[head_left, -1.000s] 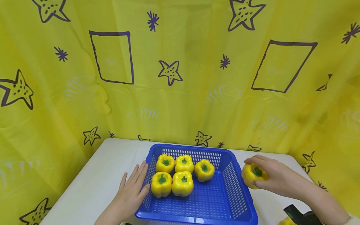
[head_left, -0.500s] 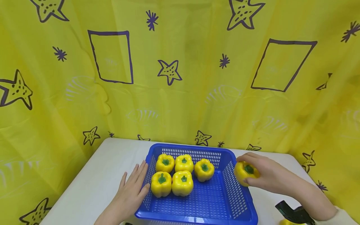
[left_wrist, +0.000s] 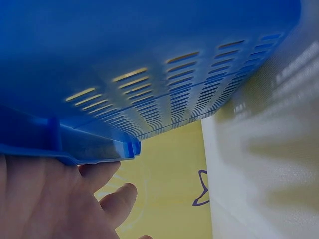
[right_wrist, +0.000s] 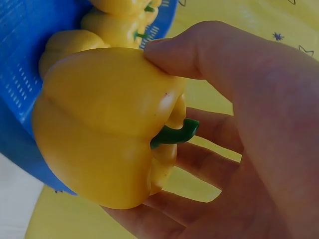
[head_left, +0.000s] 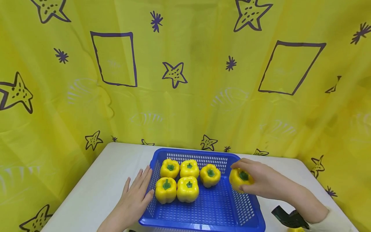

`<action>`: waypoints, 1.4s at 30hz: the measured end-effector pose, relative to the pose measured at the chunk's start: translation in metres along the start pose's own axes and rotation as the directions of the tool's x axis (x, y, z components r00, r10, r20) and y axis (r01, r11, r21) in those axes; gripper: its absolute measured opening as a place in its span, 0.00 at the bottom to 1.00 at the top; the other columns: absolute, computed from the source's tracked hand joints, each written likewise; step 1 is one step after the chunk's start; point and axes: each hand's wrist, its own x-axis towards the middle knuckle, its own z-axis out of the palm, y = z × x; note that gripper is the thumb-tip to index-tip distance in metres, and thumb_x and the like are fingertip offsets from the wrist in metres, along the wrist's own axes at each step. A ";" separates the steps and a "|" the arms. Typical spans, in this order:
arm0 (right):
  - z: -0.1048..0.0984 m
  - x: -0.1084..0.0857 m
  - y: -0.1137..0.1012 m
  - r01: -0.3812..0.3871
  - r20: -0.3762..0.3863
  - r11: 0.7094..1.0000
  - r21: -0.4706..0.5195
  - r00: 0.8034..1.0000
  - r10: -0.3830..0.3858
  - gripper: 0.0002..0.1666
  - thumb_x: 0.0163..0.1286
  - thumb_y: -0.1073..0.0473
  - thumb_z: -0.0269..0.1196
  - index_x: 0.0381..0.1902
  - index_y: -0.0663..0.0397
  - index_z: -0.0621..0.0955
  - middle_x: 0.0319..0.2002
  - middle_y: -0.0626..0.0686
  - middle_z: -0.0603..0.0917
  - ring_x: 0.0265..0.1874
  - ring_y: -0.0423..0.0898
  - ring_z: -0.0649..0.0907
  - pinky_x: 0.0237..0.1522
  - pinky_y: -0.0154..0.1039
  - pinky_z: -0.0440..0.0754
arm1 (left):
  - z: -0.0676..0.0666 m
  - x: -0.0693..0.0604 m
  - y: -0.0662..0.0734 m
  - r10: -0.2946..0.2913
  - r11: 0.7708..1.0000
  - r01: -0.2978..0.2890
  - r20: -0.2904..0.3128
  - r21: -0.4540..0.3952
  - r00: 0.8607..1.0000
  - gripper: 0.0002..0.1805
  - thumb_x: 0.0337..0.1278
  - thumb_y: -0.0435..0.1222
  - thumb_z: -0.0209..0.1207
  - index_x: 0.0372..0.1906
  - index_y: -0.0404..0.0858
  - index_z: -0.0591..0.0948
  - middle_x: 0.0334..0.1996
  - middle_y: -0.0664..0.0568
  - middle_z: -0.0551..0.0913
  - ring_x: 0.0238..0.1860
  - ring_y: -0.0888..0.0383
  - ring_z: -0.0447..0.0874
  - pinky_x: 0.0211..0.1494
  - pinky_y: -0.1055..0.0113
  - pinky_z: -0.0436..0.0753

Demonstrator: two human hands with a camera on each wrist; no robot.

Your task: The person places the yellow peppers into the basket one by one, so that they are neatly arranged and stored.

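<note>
My right hand (head_left: 258,177) grips a yellow bell pepper (head_left: 240,180) with a green stem, over the right rim of a blue plastic basket (head_left: 215,206). In the right wrist view the thumb and fingers curl around this bell pepper (right_wrist: 104,129). Several other yellow bell peppers stand stem-up in the basket's left and back part, among them a front one (head_left: 187,189) and a rightmost one (head_left: 210,175). With fingers straight, my left hand (head_left: 131,199) touches the basket's left rim. Seen from the left wrist, that hand (left_wrist: 55,199) lies against the rim from outside.
The basket stands on a white table (head_left: 107,174). A yellow curtain (head_left: 174,106) with drawn stars hangs behind and at the sides. Another yellow object (head_left: 295,229) shows at the bottom edge, partly hidden, by a black strap (head_left: 290,217) at the right wrist.
My right hand has carried the bell pepper leftward, from outside the basket to over its right rim. The left hand and the peppers in the basket have stayed in place.
</note>
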 end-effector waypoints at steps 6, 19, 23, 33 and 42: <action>0.007 0.005 0.000 0.036 0.016 0.999 -0.012 0.999 -0.036 0.29 0.57 0.53 0.71 0.57 0.49 0.79 0.52 0.45 0.80 0.36 0.34 0.76 0.34 0.28 0.79 | 0.001 0.001 0.000 -0.001 1.000 0.001 0.005 0.003 1.000 0.36 0.73 0.45 0.47 0.79 0.40 0.51 0.80 0.48 0.49 0.80 0.40 0.43 0.74 0.29 0.36; 0.025 0.017 -0.008 0.098 0.021 0.995 -0.004 0.995 -0.098 0.28 0.56 0.53 0.71 0.56 0.52 0.80 0.45 0.41 0.78 0.34 0.34 0.75 0.32 0.28 0.77 | 0.000 0.001 -0.001 -0.006 1.000 0.006 0.011 -0.003 1.000 0.36 0.73 0.45 0.47 0.79 0.39 0.51 0.80 0.47 0.48 0.80 0.40 0.43 0.74 0.29 0.36; 0.032 0.019 -0.011 0.112 0.028 0.994 -0.018 0.993 -0.112 0.29 0.55 0.53 0.71 0.56 0.53 0.81 0.46 0.41 0.79 0.35 0.35 0.75 0.33 0.28 0.77 | 0.001 0.001 -0.002 -0.008 1.000 0.008 0.010 -0.002 1.000 0.36 0.73 0.45 0.47 0.79 0.40 0.51 0.80 0.47 0.48 0.80 0.40 0.43 0.74 0.29 0.36; 0.047 0.027 -0.020 0.120 0.067 0.991 -0.056 0.991 -0.116 0.31 0.55 0.50 0.71 0.57 0.52 0.80 0.48 0.41 0.79 0.37 0.35 0.75 0.34 0.28 0.77 | 0.002 -0.001 -0.002 -0.005 1.000 0.005 -0.003 -0.005 1.000 0.35 0.73 0.45 0.47 0.79 0.40 0.52 0.80 0.48 0.49 0.80 0.40 0.43 0.74 0.29 0.36; 0.056 0.035 -0.027 0.163 0.066 0.984 -0.068 0.985 -0.158 0.32 0.52 0.52 0.72 0.54 0.57 0.80 0.47 0.43 0.78 0.37 0.36 0.76 0.36 0.28 0.78 | 0.002 0.001 -0.001 -0.012 1.000 0.012 -0.001 0.003 1.000 0.36 0.73 0.45 0.47 0.79 0.40 0.52 0.80 0.48 0.49 0.80 0.41 0.43 0.75 0.30 0.37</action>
